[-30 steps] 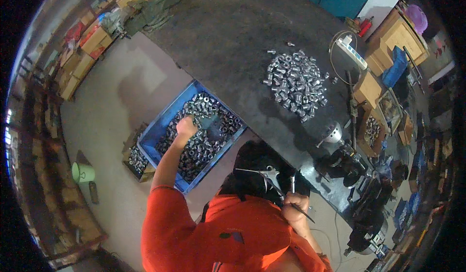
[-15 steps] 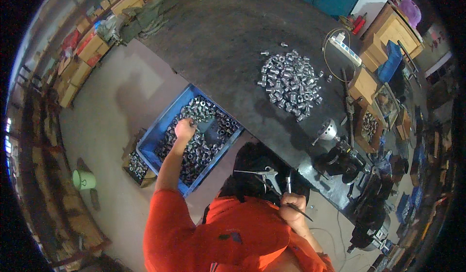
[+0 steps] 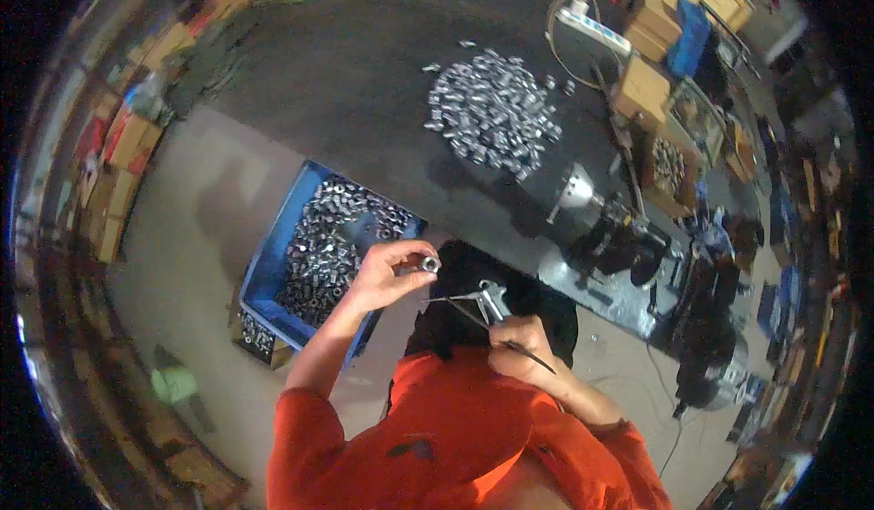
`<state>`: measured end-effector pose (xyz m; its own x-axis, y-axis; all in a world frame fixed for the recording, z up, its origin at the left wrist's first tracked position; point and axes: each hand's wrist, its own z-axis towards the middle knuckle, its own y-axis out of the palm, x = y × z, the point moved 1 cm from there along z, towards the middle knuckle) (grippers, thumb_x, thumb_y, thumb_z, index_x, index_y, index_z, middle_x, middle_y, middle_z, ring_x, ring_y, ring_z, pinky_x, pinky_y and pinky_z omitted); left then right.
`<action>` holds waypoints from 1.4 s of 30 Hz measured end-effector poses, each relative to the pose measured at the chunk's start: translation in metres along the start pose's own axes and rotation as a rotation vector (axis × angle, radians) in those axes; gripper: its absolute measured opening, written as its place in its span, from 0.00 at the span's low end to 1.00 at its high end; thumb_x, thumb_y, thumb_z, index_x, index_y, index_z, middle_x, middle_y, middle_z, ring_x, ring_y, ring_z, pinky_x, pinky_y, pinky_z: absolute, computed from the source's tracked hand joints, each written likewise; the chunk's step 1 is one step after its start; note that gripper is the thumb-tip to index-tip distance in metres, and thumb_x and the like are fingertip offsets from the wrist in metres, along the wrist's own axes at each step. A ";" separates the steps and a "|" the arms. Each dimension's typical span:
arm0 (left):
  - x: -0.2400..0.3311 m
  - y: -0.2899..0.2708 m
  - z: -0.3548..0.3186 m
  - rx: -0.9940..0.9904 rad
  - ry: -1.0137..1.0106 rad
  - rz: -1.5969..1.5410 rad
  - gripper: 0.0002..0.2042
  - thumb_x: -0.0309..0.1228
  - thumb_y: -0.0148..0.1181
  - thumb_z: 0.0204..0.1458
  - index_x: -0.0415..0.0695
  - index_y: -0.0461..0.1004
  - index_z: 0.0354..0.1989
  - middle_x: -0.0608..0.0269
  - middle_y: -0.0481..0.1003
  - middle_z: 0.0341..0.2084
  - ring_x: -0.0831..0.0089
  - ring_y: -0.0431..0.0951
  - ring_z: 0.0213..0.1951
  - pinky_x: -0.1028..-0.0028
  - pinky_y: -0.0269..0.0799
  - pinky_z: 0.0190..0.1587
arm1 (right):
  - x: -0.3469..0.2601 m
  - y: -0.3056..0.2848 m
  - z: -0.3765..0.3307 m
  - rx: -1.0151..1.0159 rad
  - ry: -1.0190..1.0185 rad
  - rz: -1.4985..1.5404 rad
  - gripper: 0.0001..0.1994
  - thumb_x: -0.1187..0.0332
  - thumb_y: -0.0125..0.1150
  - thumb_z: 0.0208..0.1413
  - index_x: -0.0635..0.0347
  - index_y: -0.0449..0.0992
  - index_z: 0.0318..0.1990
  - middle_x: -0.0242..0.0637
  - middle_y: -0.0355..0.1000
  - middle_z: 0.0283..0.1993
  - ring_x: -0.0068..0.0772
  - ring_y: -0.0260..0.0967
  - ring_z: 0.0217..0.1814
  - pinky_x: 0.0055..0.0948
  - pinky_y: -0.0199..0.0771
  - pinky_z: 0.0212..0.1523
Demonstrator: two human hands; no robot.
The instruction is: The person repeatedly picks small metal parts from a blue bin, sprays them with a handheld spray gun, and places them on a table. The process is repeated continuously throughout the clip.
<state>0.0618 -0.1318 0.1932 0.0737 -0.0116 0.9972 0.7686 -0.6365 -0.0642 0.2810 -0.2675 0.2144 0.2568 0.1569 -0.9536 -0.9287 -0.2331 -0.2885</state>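
small silver nut (image 3: 430, 263) pinched at the tips of the left hand (image 3: 387, 275) fingers, held up over the near edge of the blue bin (image 3: 273, 269) of metal parts | right hand (image 3: 519, 346) fingers closed on a thin pointed tool (image 3: 487, 314), its tip near the nut | pile of silver pieces (image 3: 496, 114) farther off on the dark surface (image 3: 364, 73)
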 end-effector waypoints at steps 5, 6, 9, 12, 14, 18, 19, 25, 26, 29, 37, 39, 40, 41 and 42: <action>0.015 0.028 0.009 -0.136 0.071 0.047 0.12 0.19 0.62 0.42 0.36 0.72 0.38 0.64 0.73 0.31 0.78 0.73 0.35 0.78 0.71 0.40 | 0.003 -0.005 -0.003 0.020 -0.068 -0.043 0.06 0.76 0.53 0.34 0.62 0.62 0.14 0.39 0.58 0.15 0.39 0.59 0.18 0.32 0.55 0.19; 0.019 0.030 0.010 -0.149 0.078 0.080 0.12 0.20 0.62 0.41 0.35 0.73 0.37 0.63 0.73 0.31 0.78 0.73 0.34 0.78 0.70 0.39 | 0.002 -0.007 -0.003 0.005 -0.060 -0.045 0.06 0.76 0.53 0.34 0.62 0.62 0.15 0.39 0.58 0.15 0.40 0.59 0.18 0.32 0.56 0.19; 0.028 0.037 0.015 -0.190 0.119 0.193 0.12 0.20 0.64 0.38 0.35 0.74 0.34 0.61 0.73 0.30 0.76 0.73 0.33 0.76 0.68 0.36 | 0.006 -0.006 -0.003 -0.008 -0.059 -0.047 0.06 0.75 0.54 0.33 0.61 0.62 0.15 0.40 0.59 0.15 0.42 0.61 0.18 0.35 0.57 0.19; 0.030 0.046 0.019 -0.229 0.279 0.286 0.12 0.19 0.64 0.35 0.37 0.75 0.32 0.58 0.73 0.29 0.68 0.74 0.31 0.74 0.68 0.33 | 0.004 -0.007 0.000 -0.017 -0.067 -0.085 0.06 0.72 0.54 0.33 0.61 0.65 0.15 0.43 0.62 0.15 0.46 0.64 0.19 0.38 0.60 0.20; 0.037 0.049 0.018 -0.260 0.256 0.417 0.12 0.20 0.64 0.35 0.39 0.75 0.32 0.58 0.73 0.28 0.66 0.74 0.31 0.72 0.69 0.32 | 0.005 -0.009 0.000 -0.070 -0.028 -0.112 0.06 0.71 0.54 0.33 0.62 0.65 0.15 0.43 0.63 0.15 0.45 0.65 0.20 0.38 0.61 0.20; 0.042 0.059 0.017 -0.332 0.384 0.706 0.12 0.20 0.64 0.35 0.41 0.76 0.32 0.60 0.70 0.28 0.65 0.73 0.29 0.70 0.69 0.30 | 0.012 -0.007 -0.007 -0.091 0.039 -0.085 0.07 0.69 0.55 0.34 0.61 0.66 0.14 0.43 0.62 0.14 0.46 0.64 0.18 0.37 0.61 0.19; 0.043 0.062 0.017 -0.350 0.432 0.767 0.12 0.20 0.64 0.35 0.41 0.76 0.32 0.60 0.70 0.28 0.65 0.72 0.28 0.71 0.69 0.30 | 0.013 -0.007 -0.009 -0.107 0.075 -0.067 0.07 0.70 0.55 0.34 0.61 0.66 0.14 0.43 0.62 0.14 0.46 0.64 0.18 0.37 0.61 0.19; 0.040 0.056 0.027 -0.413 0.165 0.370 0.16 0.21 0.64 0.38 0.40 0.74 0.39 0.62 0.73 0.31 0.74 0.75 0.31 0.75 0.69 0.31 | 0.014 -0.006 -0.016 -0.011 0.019 0.023 0.06 0.72 0.54 0.35 0.61 0.64 0.14 0.43 0.61 0.14 0.48 0.63 0.17 0.39 0.60 0.19; 0.038 0.056 0.025 -0.381 0.082 0.301 0.15 0.21 0.64 0.39 0.39 0.73 0.40 0.63 0.74 0.31 0.76 0.75 0.32 0.76 0.70 0.32 | 0.012 -0.008 -0.015 -0.005 0.004 0.000 0.06 0.72 0.54 0.35 0.61 0.64 0.15 0.44 0.61 0.14 0.48 0.63 0.18 0.39 0.60 0.19; 0.028 0.058 0.017 -0.310 -0.045 0.157 0.13 0.25 0.61 0.47 0.35 0.72 0.41 0.64 0.75 0.28 0.81 0.74 0.29 0.79 0.71 0.32 | 0.005 -0.013 -0.013 -0.008 -0.027 -0.055 0.07 0.71 0.55 0.35 0.61 0.64 0.15 0.44 0.62 0.15 0.48 0.64 0.18 0.40 0.60 0.19; 0.019 0.052 0.017 -0.101 -0.203 -0.183 0.11 0.31 0.55 0.54 0.34 0.71 0.37 0.62 0.72 0.18 0.77 0.73 0.19 0.78 0.70 0.22 | 0.006 -0.013 -0.015 -0.015 0.025 -0.023 0.07 0.71 0.54 0.34 0.62 0.63 0.16 0.43 0.60 0.14 0.48 0.63 0.18 0.39 0.60 0.19; 0.012 0.049 0.017 -0.097 -0.272 -0.473 0.15 0.37 0.50 0.56 0.33 0.71 0.35 0.59 0.72 0.16 0.71 0.73 0.17 0.75 0.70 0.21 | -0.001 -0.017 -0.016 -0.015 0.029 0.008 0.06 0.71 0.54 0.35 0.62 0.63 0.16 0.44 0.59 0.14 0.47 0.62 0.18 0.38 0.59 0.19; 0.010 0.049 0.016 -0.125 -0.295 -0.549 0.17 0.38 0.48 0.57 0.32 0.70 0.35 0.58 0.72 0.15 0.69 0.73 0.17 0.73 0.70 0.21 | -0.003 -0.019 -0.015 -0.015 0.031 0.025 0.06 0.71 0.53 0.35 0.62 0.63 0.16 0.44 0.59 0.14 0.47 0.61 0.17 0.38 0.59 0.19; 0.008 0.049 0.015 -0.153 -0.317 -0.625 0.18 0.40 0.45 0.58 0.32 0.70 0.35 0.57 0.72 0.14 0.67 0.74 0.16 0.72 0.71 0.22 | -0.002 -0.018 -0.016 -0.024 0.036 0.020 0.06 0.73 0.54 0.34 0.62 0.63 0.15 0.42 0.58 0.14 0.45 0.61 0.17 0.36 0.58 0.19; 0.006 0.051 0.014 -0.184 -0.340 -0.705 0.20 0.42 0.43 0.59 0.32 0.70 0.35 0.56 0.72 0.13 0.64 0.74 0.16 0.70 0.71 0.22 | -0.001 -0.018 -0.018 -0.032 0.046 0.012 0.06 0.74 0.54 0.33 0.62 0.62 0.15 0.41 0.58 0.14 0.42 0.60 0.17 0.34 0.57 0.19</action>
<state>0.1101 -0.1532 0.1950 -0.1777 0.6569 0.7327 0.5911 -0.5240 0.6132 0.3019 -0.2807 0.2185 0.2582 0.1094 -0.9599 -0.9230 -0.2656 -0.2785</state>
